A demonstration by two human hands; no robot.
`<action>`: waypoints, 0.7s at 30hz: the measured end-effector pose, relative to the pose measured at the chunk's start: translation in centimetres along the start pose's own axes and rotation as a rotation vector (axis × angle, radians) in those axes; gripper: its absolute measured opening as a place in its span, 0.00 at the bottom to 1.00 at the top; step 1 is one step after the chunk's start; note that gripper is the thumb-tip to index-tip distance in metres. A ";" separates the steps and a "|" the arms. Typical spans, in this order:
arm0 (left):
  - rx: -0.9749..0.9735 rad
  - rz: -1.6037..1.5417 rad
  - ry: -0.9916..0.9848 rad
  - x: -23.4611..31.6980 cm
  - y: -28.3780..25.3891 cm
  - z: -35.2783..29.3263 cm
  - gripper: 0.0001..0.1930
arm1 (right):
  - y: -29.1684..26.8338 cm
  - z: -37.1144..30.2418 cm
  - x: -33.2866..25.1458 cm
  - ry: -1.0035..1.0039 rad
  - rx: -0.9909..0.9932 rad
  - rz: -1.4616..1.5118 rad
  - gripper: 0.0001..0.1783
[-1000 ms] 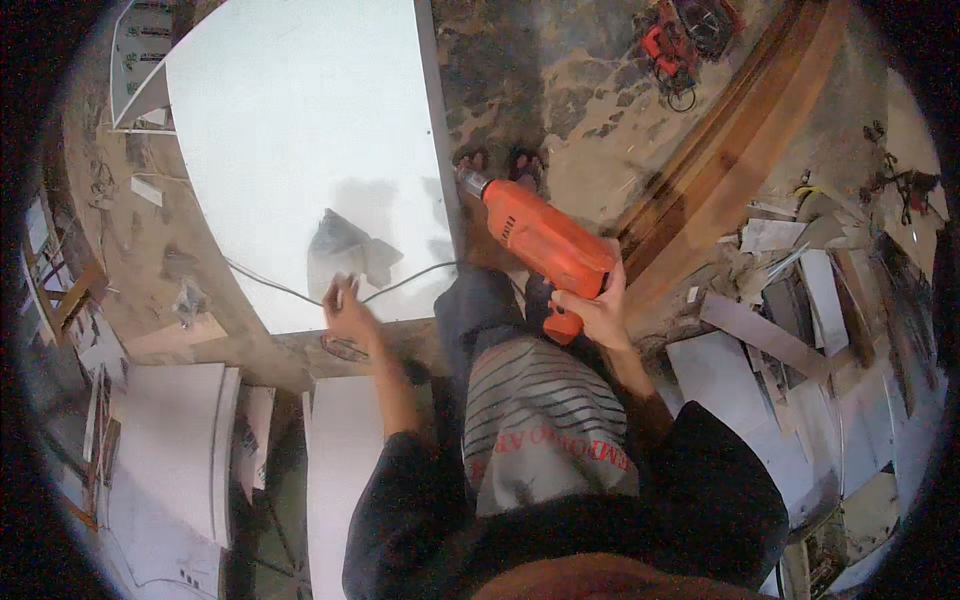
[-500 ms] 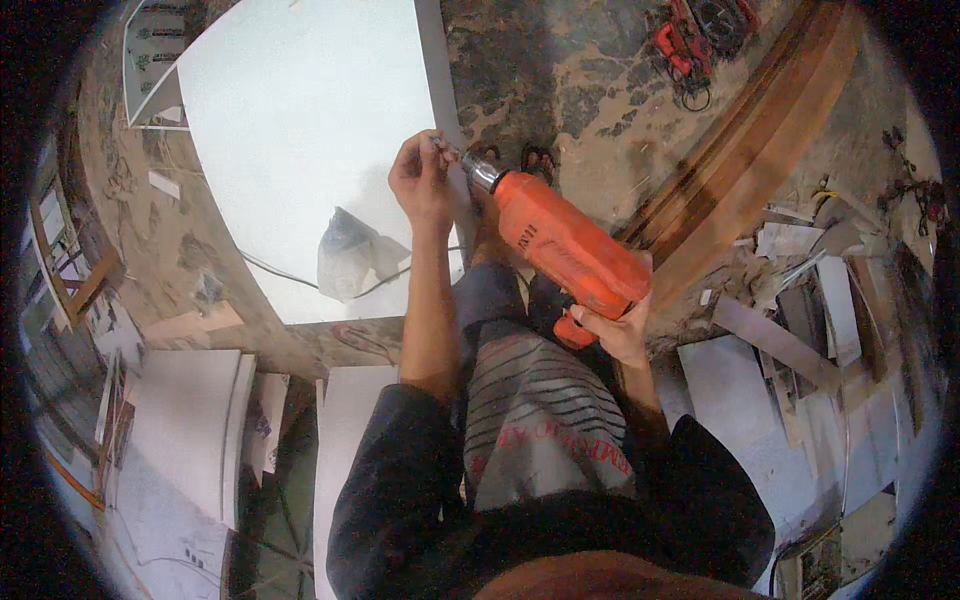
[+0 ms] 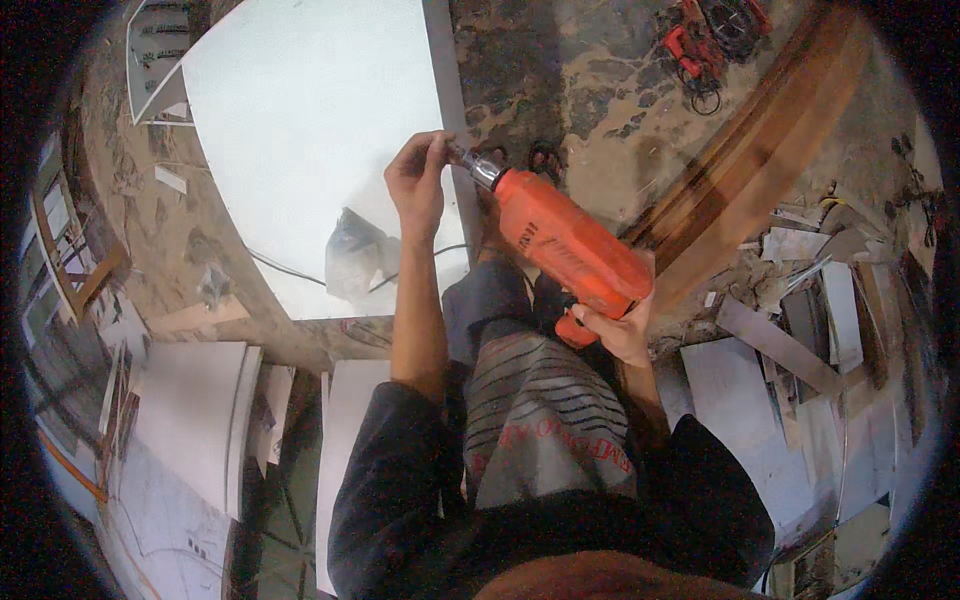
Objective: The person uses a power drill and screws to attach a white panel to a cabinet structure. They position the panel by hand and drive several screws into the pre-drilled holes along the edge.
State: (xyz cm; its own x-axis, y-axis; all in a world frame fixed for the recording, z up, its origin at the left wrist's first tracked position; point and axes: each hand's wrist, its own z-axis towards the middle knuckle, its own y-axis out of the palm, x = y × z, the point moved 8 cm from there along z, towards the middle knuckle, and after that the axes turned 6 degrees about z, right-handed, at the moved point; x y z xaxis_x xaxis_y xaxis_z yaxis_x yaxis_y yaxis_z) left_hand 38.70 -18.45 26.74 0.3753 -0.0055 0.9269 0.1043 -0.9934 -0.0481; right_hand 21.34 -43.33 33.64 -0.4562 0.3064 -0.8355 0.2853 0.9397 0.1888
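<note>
My right hand point(image 3: 622, 328) is closed round the handle of an orange power drill point(image 3: 565, 240), which points up and to the left. The drill's silver chuck point(image 3: 484, 172) ends close to my left hand point(image 3: 415, 180). The left thumb and fingertips are pinched together at the tip in front of the chuck; the small piece between them is too small to name. Below the left hand lies a large white panel point(image 3: 320, 110), and on its near part sits a clear plastic bag point(image 3: 358, 258) with contents I cannot make out.
A dark cable point(image 3: 285, 268) runs across the panel's near edge. Brown timber lengths point(image 3: 740, 160) lie at the right, with a red tool point(image 3: 690, 50) beyond. White boards point(image 3: 190, 415) are at the lower left; board offcuts point(image 3: 780, 340) pile up at the right.
The view has shifted slightly, moving the white panel a little to the right. My left fingers have turned slightly at the drill's tip; the right hand keeps its hold.
</note>
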 end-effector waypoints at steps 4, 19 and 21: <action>-0.053 -0.007 0.003 0.7 0.2 0.5 0.10 | 1.5 1.7 -1.8 0.057 -0.023 0.066 0.44; 0.175 -0.315 -0.242 -2.5 -2.6 3.8 0.12 | 5.8 6.0 -2.4 0.012 -0.013 0.001 0.39; 0.122 -0.297 -0.198 -2.2 -2.8 5.4 0.12 | 6.6 6.6 -1.9 0.002 -0.019 -0.033 0.40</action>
State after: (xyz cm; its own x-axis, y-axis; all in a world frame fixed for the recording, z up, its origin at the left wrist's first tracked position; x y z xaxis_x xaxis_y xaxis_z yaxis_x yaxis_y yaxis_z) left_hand 42.56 -15.00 22.85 0.4819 0.3148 0.8177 0.3394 -0.9274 0.1570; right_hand 29.62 -38.74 33.09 -0.4664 0.2759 -0.8405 0.2546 0.9518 0.1711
